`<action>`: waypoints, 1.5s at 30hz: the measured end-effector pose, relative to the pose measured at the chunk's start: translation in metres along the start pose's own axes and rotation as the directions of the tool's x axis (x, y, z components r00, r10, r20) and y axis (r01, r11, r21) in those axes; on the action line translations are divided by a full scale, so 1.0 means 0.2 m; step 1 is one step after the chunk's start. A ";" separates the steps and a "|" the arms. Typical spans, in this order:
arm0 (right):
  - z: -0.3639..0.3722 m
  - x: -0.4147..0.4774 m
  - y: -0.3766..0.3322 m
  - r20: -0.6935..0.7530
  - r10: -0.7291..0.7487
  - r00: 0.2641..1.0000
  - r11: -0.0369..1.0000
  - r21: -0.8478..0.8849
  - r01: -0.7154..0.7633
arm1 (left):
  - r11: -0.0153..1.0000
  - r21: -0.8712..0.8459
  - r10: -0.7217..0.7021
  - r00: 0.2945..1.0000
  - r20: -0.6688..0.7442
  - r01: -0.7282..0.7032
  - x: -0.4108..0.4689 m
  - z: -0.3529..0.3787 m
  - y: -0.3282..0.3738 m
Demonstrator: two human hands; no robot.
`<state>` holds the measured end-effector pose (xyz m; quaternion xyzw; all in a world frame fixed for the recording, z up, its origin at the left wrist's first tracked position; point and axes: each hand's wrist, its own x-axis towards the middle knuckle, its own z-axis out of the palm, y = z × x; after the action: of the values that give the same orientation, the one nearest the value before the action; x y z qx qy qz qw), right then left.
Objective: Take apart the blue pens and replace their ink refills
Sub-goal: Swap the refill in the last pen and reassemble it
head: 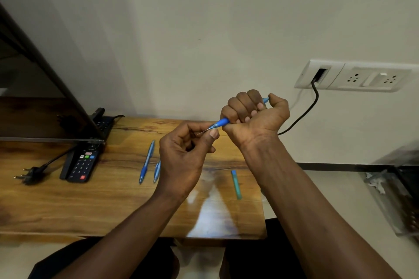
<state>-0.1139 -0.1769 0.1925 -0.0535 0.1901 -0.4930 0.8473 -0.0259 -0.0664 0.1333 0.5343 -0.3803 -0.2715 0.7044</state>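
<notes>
My right hand [254, 115] is a fist closed around a blue pen [221, 123], held above the wooden table [90, 199]. The pen's grip and tip stick out to the left, its back end shows past my thumb. My left hand [183, 154] pinches the thin point at the pen's tip between thumb and forefinger. Two more blue pens lie on the table: one whole [147, 162], one [157, 171] partly hidden behind my left hand. A teal packet of refills [236, 184] lies flat to the right.
A TV screen [40, 88] leans at the left. Two black remotes [84, 163] and a loose plug [28, 175] lie beside it. A white socket panel [353, 77] with a black cable [303, 115] is on the wall. A clear box [390, 199] sits at the right.
</notes>
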 end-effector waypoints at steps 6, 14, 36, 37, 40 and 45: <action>-0.02 0.01 0.00 0.008 0.024 1.000 1.000 0.015 -0.025 | 1.000 -0.013 -0.021 1.000 -0.004 0.021 0.00 0.01 -0.01; -0.03 0.02 0.01 0.010 0.030 1.000 1.000 0.005 -0.030 | 0.999 -0.026 -0.041 0.999 -0.011 0.040 -0.01 0.01 -0.02; 0.00 0.01 0.05 -0.082 -0.018 0.996 0.996 0.086 0.025 | 0.993 -0.101 -0.072 0.996 -0.046 0.067 0.01 0.00 -0.01; 0.00 0.01 0.06 -0.094 -0.025 0.995 0.995 0.090 0.034 | 0.992 -0.102 -0.076 0.996 -0.045 0.072 0.01 0.00 -0.01; -0.01 0.01 0.07 -0.113 -0.021 0.993 0.991 0.132 0.036 | 0.989 -0.121 -0.097 0.994 -0.052 0.090 0.02 0.01 -0.01; 0.01 0.01 0.04 -0.151 -0.051 0.987 0.993 0.097 0.066 | 0.991 -0.105 -0.090 0.995 -0.031 0.086 0.02 0.02 -0.01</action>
<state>-0.1058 -0.1735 0.1910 0.0206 0.2256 -0.5292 0.8177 -0.0283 -0.0719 0.1335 0.5182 -0.3292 -0.3121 0.7251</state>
